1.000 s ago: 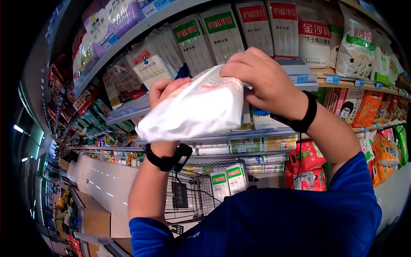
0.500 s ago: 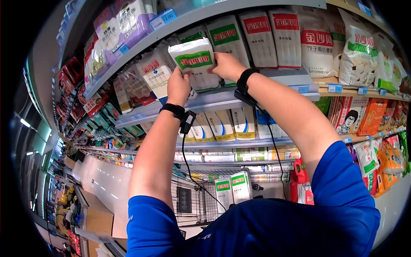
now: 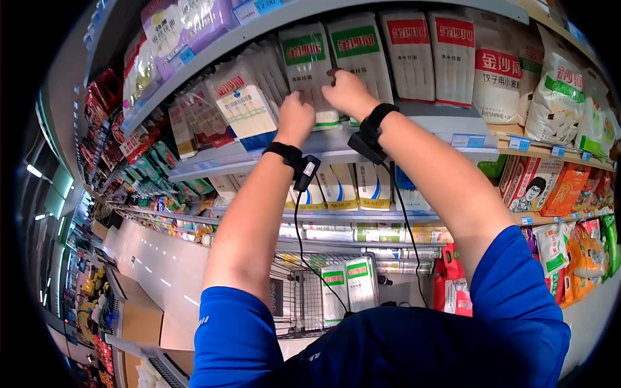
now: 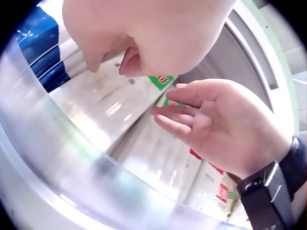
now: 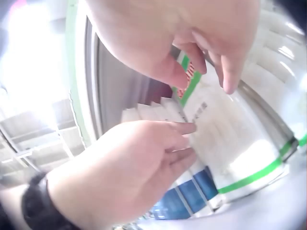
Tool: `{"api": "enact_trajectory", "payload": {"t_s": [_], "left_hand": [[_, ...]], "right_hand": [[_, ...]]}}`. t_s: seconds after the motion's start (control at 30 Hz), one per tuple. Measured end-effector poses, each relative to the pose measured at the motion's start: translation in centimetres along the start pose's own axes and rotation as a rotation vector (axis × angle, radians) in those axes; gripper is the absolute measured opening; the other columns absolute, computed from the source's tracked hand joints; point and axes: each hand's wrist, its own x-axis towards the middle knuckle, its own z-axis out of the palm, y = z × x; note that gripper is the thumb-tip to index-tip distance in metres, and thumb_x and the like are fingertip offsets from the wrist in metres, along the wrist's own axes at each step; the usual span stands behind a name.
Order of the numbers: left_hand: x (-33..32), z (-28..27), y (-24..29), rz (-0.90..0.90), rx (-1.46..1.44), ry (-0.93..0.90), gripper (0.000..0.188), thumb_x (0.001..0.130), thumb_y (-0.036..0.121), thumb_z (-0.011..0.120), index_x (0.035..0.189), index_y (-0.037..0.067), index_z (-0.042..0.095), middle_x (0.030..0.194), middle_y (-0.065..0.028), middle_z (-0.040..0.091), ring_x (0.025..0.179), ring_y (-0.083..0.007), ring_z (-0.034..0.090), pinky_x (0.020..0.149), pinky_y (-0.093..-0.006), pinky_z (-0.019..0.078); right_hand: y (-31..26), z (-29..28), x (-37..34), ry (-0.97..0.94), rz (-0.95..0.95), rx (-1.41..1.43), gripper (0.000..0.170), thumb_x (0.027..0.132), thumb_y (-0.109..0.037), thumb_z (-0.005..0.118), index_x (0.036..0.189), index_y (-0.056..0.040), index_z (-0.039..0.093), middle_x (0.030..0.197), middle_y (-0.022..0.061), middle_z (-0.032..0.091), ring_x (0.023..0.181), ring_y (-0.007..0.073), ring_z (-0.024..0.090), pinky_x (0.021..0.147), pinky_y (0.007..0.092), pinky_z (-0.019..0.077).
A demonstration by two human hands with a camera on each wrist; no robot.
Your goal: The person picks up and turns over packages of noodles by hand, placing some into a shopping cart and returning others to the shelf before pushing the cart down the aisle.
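Observation:
A clear-wrapped noodle pack with a green label (image 3: 304, 61) stands on the shelf, beside a similar green-labelled pack (image 3: 354, 48). My left hand (image 3: 297, 119) is at its left side; in the right wrist view that hand (image 5: 129, 167) has loosely bent fingers by the pack's edge. My right hand (image 3: 349, 94) is between the two packs in the head view, and in the left wrist view this hand (image 4: 225, 127) shows its palm with fingers loosely extended. Neither hand grips anything. Whether fingertips touch the pack (image 5: 225, 129) is unclear.
To the left lean blue-bottomed packs (image 3: 242, 107); red-labelled packs (image 3: 409, 58) and flour bags (image 3: 498, 84) are at the right. The shelf edge (image 3: 336, 155) runs below the hands. Lower down, a wire cart (image 3: 301, 301) holds green-labelled packs (image 3: 361, 284).
The green-labelled pack, turned about in both hands and then held before the shelf, now stands in the row. Both hands have let go and remain close to it.

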Motion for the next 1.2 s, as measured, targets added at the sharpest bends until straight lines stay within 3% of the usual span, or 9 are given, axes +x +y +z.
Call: {"api": "enact_trajectory", "payload": {"t_s": [0.1,0.3,0.6,0.73,0.77,0.83,0.97,1.03,1.2], "left_hand": [[-4.8,-4.0,3.6,-0.118,-0.504,-0.034,0.035,0.09,0.002,0.053,0.125,-0.002,0.055,0.12,-0.0114,0.062,0.114,-0.018,0.056,0.097,-0.0294,0.0432],[-22.3,-9.5,3.2,-0.241,-0.846,0.046,0.02,0.094,0.0,0.05,0.114,-0.001,0.054,0.112,-0.0115,0.062,0.102,-0.0174,0.06,0.092,-0.0312,0.0471],[-56.3,1.1,-15.7,-1.386,-0.18,-0.615,0.062,0.088,0.026,0.057,0.137,-0.008,0.041,0.131,-0.0263,0.053,0.122,-0.0329,0.051,0.102,-0.0365,0.0389],[-65.2,3.0,-16.7,-1.675,-0.354,-0.635,0.06,0.089,0.029,0.054,0.135,-0.009,0.044,0.127,-0.0229,0.057,0.115,-0.0307,0.055,0.097,-0.035,0.0419],[-67.0,3.5,-17.3,-1.76,-0.539,-0.61,0.053,0.091,0.031,0.052,0.13,-0.006,0.05,0.113,-0.016,0.062,0.099,-0.024,0.057,0.085,-0.0329,0.0446],[-68.9,4.8,-17.5,-1.651,-0.487,-0.618,0.042,0.093,0.029,0.052,0.118,-0.003,0.057,0.096,-0.0089,0.063,0.083,-0.017,0.055,0.072,-0.029,0.0423],[-70.6,5.9,-17.3,-1.607,-0.309,-0.716,0.04,0.089,0.031,0.054,0.108,-0.004,0.059,0.099,-0.0269,0.066,0.095,-0.0398,0.064,0.082,-0.0437,0.0483],[-68.7,5.3,-16.1,-1.497,-0.389,-0.711,0.038,0.086,0.028,0.058,0.108,-0.004,0.06,0.099,-0.0284,0.065,0.095,-0.0426,0.063,0.083,-0.0443,0.0492],[-62.2,2.3,-12.6,-1.331,-0.308,-0.674,0.044,0.078,0.007,0.07,0.114,-0.006,0.049,0.097,-0.0195,0.067,0.087,-0.0269,0.066,0.077,-0.0343,0.0515]], "right_hand": [[-1.3,-1.8,-5.4,0.017,-0.059,0.394,0.033,0.092,-0.015,0.059,0.119,0.0025,0.057,0.111,0.0123,0.065,0.1,0.0184,0.064,0.082,0.0304,0.0516],[0.2,-0.6,-23.8,-0.464,0.09,0.989,0.023,0.097,-0.012,0.054,0.116,0.002,0.055,0.108,0.0102,0.062,0.096,0.0165,0.063,0.082,0.0285,0.0511],[16.7,19.3,-50.1,-0.572,1.634,0.708,0.047,0.094,-0.041,0.057,0.118,-0.0009,0.055,0.111,0.0089,0.059,0.102,0.0241,0.058,0.086,0.0395,0.0489],[21.0,25.3,-58.2,-0.593,1.583,0.496,0.049,0.092,-0.044,0.052,0.087,0.0041,0.06,0.087,0.0184,0.064,0.083,0.0332,0.063,0.072,0.046,0.0476],[23.5,26.8,-61.2,-0.808,1.226,0.262,0.055,0.089,-0.044,0.05,0.083,0.01,0.06,0.081,0.0292,0.064,0.083,0.0439,0.062,0.075,0.0482,0.0477],[24.0,28.6,-63.0,-0.763,1.459,0.291,0.037,0.09,-0.038,0.058,0.083,-0.0019,0.062,0.071,0.0023,0.055,0.064,0.0205,0.053,0.063,0.036,0.0441],[20.5,29.9,-60.7,-0.911,1.38,0.089,0.046,0.089,-0.038,0.059,0.089,0.0079,0.063,0.08,0.0095,0.062,0.071,0.0245,0.057,0.064,0.0401,0.044],[19.3,30.8,-60.6,-0.794,1.412,0.033,0.063,0.085,-0.049,0.055,0.092,0.0135,0.064,0.097,0.0368,0.063,0.098,0.0481,0.061,0.085,0.0485,0.0468],[17.0,28.7,-57.7,-0.645,1.594,0.478,0.087,0.082,-0.064,0.064,0.124,0.0098,0.047,0.105,0.0131,0.058,0.088,0.02,0.057,0.077,0.0356,0.0488]]}}
